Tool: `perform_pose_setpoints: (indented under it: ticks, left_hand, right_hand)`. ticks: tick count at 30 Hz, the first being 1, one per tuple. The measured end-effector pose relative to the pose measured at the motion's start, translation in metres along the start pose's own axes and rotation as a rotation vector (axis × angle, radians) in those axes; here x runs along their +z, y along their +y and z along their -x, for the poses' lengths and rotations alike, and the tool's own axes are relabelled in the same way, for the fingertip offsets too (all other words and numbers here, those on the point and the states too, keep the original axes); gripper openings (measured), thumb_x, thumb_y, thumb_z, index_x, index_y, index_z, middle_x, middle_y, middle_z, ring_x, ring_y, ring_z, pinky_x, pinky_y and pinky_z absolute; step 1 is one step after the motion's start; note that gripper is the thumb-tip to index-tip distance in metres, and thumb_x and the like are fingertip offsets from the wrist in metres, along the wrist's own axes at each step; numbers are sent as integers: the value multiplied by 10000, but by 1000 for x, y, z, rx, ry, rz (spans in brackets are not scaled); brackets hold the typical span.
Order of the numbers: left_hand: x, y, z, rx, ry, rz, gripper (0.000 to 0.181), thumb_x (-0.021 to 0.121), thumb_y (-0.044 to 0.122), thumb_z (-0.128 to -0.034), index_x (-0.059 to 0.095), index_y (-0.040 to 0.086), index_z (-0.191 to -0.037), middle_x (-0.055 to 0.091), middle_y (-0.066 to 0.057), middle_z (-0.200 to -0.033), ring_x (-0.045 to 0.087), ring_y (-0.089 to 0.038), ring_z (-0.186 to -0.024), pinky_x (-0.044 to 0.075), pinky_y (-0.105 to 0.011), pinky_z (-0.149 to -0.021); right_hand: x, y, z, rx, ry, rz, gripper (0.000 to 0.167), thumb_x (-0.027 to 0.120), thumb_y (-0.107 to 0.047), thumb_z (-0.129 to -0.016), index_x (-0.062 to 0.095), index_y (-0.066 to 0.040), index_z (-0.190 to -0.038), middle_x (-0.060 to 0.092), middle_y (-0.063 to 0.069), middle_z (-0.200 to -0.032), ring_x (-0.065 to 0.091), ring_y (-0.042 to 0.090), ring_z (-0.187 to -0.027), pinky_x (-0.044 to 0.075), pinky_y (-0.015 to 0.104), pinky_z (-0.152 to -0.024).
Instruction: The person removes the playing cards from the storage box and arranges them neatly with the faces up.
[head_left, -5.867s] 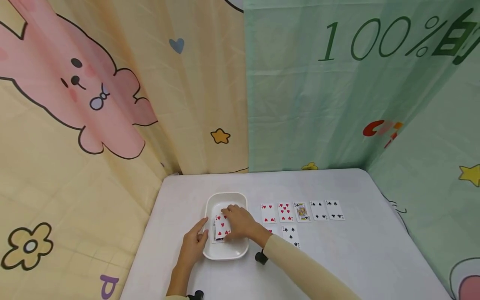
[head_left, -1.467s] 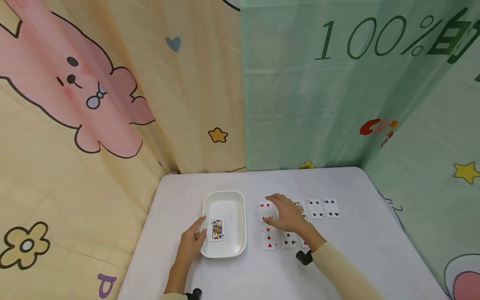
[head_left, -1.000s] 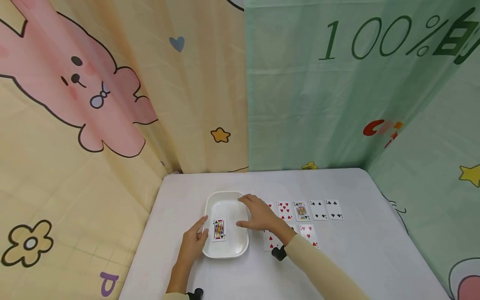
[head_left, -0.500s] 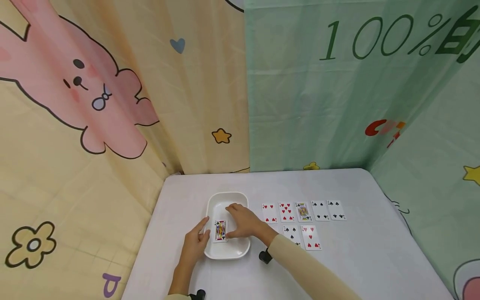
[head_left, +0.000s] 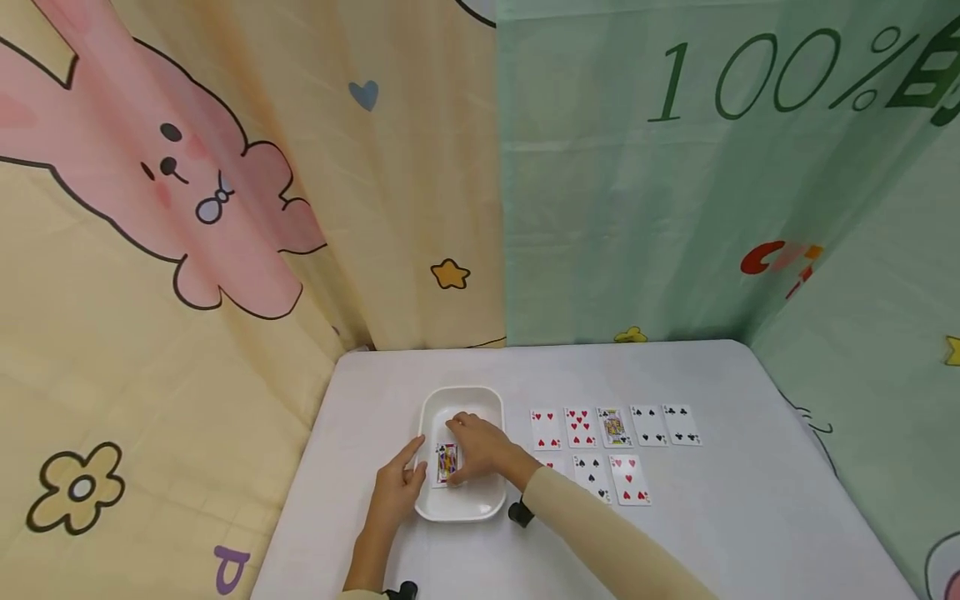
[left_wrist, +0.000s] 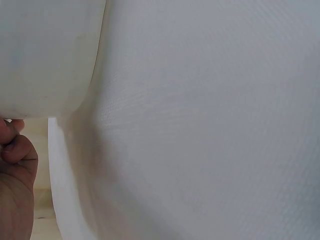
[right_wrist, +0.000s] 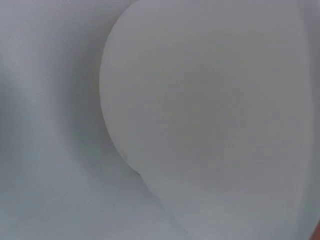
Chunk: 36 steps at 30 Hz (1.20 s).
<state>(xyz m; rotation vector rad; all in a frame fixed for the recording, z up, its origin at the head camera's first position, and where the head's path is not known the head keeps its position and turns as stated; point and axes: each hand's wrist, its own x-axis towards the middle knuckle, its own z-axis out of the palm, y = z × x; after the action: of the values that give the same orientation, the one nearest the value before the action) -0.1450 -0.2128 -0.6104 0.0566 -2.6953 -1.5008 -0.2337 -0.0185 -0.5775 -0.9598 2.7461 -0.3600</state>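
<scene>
In the head view a white plastic tray point(head_left: 480, 500) lies on the table, with a face-up court playing card point(head_left: 444, 467) inside. My left hand point(head_left: 397, 487) holds the tray's left rim, index finger and thumb over the edge; in the left wrist view its curled fingers point(left_wrist: 19, 150) meet the tray wall point(left_wrist: 45, 60). Reaching in from the right, my right hand point(head_left: 480, 450) arches over the card, thumb by its lower right corner and fingers beyond its far end. Part of that card is hidden under the hand. The right wrist view shows mostly tray wall point(right_wrist: 200, 115).
To the tray's right lie two rows of face-up cards. The back row includes hearts point(head_left: 546, 430), a court card point(head_left: 613, 427) and black cards point(head_left: 682, 425). In front are a spade card point(head_left: 592, 477), a heart card point(head_left: 630, 480) and one partly covered by my right sleeve.
A heart card has left the tray and a heart card now lies at the front row's right end. My right hand came back left into the tray, over the court card.
</scene>
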Motion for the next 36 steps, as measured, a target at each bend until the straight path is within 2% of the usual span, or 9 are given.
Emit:
perform_pose_setpoints:
  ticks: [7, 17, 22, 30, 36]
  left_hand:
    - [4, 2, 0, 15, -8, 33, 535, 661, 51, -992, 543, 152, -1503, 641, -82, -555, 527, -82, -436, 433, -218, -423]
    - [5, 3, -1, 24, 8, 37, 531, 659, 56, -992, 546, 155, -1501, 659, -103, -572, 538, -84, -441, 436, -222, -420]
    - [5, 2, 0, 19, 9, 39, 531, 658, 54, -992, 545, 150, -1502, 625, -89, -534, 510, -77, -422, 423, -224, -412]
    - [5, 1, 0, 27, 16, 31, 528, 664, 50, -985, 554, 141, -1494, 500, 41, -470, 431, -34, -393, 379, -207, -391]
    - [3, 0, 0, 20, 16, 12, 539, 670, 43, -981, 552, 147, -1496, 438, 71, -463, 399, -36, -394, 372, -204, -392]
  right_hand:
    - [8, -1, 0, 22, -29, 83, 1057, 887, -685, -636, 520, -137, -1462, 541, 21, -1449, 529, 182, -1256, 466, 321, -1096]
    - [8, -1, -2, 27, -9, 122, 926, 889, -660, -648, 611, -163, -1378, 562, -2, -1385, 526, 170, -1210, 471, 330, -1052]
    - [10, -2, -1, 22, -22, 133, 891, 874, -668, -663, 628, -184, -1370, 572, -16, -1384, 531, 164, -1217, 466, 343, -1064]
    - [14, -2, -2, 13, -33, 183, 883, 834, -702, -688, 620, -197, -1379, 579, -27, -1394, 532, 162, -1236, 461, 356, -1076]
    - [9, -3, -1, 3, -35, 167, 897, 817, -713, -702, 603, -200, -1405, 577, -24, -1405, 526, 171, -1253, 454, 387, -1100]
